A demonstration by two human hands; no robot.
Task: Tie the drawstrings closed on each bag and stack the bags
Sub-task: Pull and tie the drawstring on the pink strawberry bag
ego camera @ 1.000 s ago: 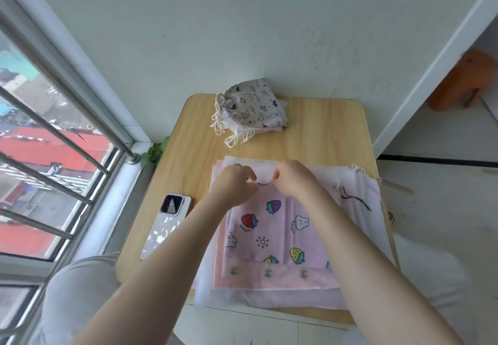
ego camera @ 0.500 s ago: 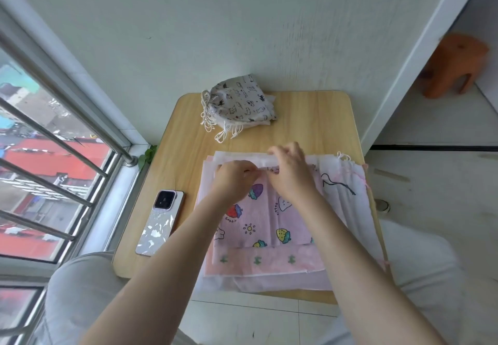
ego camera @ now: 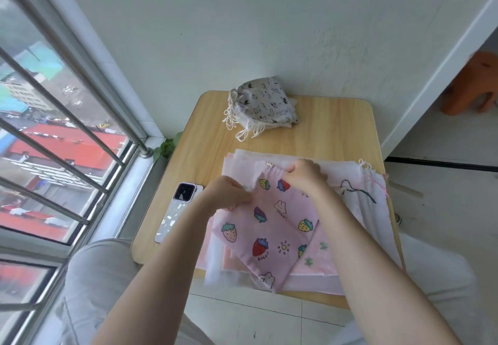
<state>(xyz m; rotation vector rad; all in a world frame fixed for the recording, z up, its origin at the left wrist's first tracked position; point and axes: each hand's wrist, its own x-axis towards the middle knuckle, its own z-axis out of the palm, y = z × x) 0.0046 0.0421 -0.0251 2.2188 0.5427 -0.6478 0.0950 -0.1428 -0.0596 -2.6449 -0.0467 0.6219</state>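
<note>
Pink bag (ego camera: 272,226) with strawberry and bunny prints sits skewed on top of a pile of flat bags (ego camera: 358,204) on the worktop (ego camera: 331,134). Left hand (ego camera: 229,193) and right hand (ego camera: 304,174) both pinch its top edge. A tied grey bag (ego camera: 265,104) lies at the far end.

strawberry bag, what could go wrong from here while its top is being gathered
1. Both hands, left hand and right hand, pinch the strawberry bag at its top edge only; it lies skewed on the loose pile of bags, so pulling may drag the ones beneath.
2. The pile overhangs the table at its near edge, so bags could slide off.
3. The phone lies beside the left hand and could get nudged.
</note>
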